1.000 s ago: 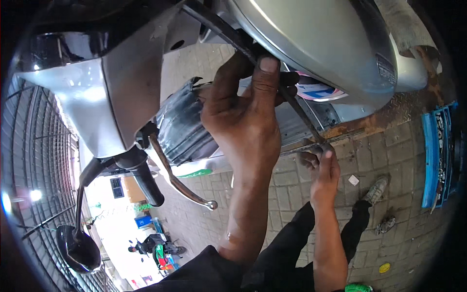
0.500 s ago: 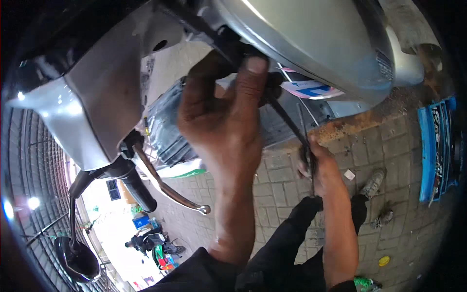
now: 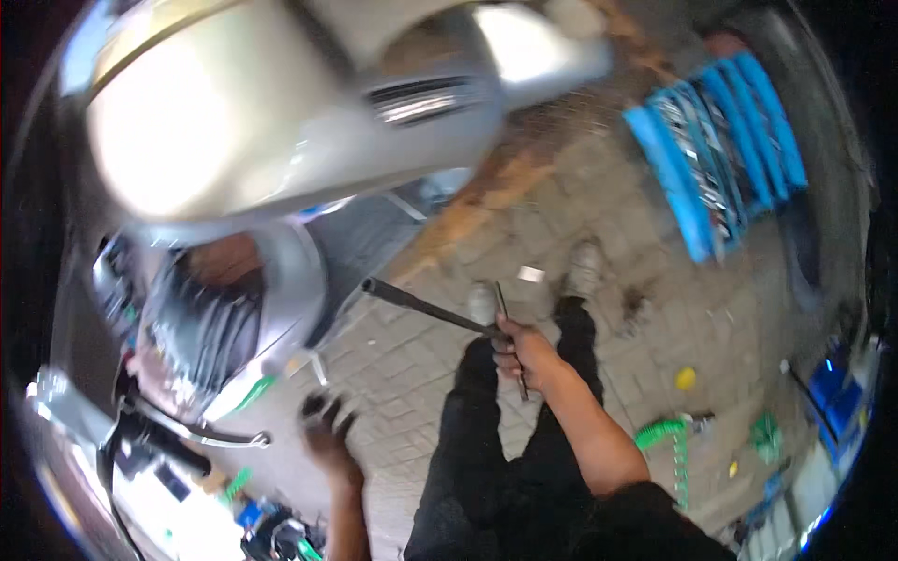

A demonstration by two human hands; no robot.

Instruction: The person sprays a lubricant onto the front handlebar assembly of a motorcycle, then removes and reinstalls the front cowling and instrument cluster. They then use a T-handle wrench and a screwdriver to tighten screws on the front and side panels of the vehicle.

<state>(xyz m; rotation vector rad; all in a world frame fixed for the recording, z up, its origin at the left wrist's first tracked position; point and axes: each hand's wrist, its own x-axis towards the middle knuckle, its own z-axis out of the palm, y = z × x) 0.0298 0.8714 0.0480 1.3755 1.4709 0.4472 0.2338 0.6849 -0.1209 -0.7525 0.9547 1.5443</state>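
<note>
My right hand (image 3: 528,353) is closed round the crossbar end of a T-handle wrench (image 3: 426,304). The tool's long dark shaft points up and left, with a thicker tip, apart from the motor scooter (image 3: 271,122). My left hand (image 3: 329,439) is away from the scooter's body, lower left, near the brake lever (image 3: 201,433). Its fingers are spread and nothing shows in them; motion blurs it a little. The scooter's silver body panel fills the upper left.
A blue tool holder (image 3: 697,234) with several metal tools is at the upper right. A rusty edge (image 3: 505,182) runs below the scooter. On the paving lie a white scrap (image 3: 530,274), a yellow round thing (image 3: 686,378) and a green coiled hose (image 3: 681,458).
My left hand has let go of the wrench's shaft and dropped to the lower left. The wrench has come away from the scooter in my right hand. My view has swung right.
</note>
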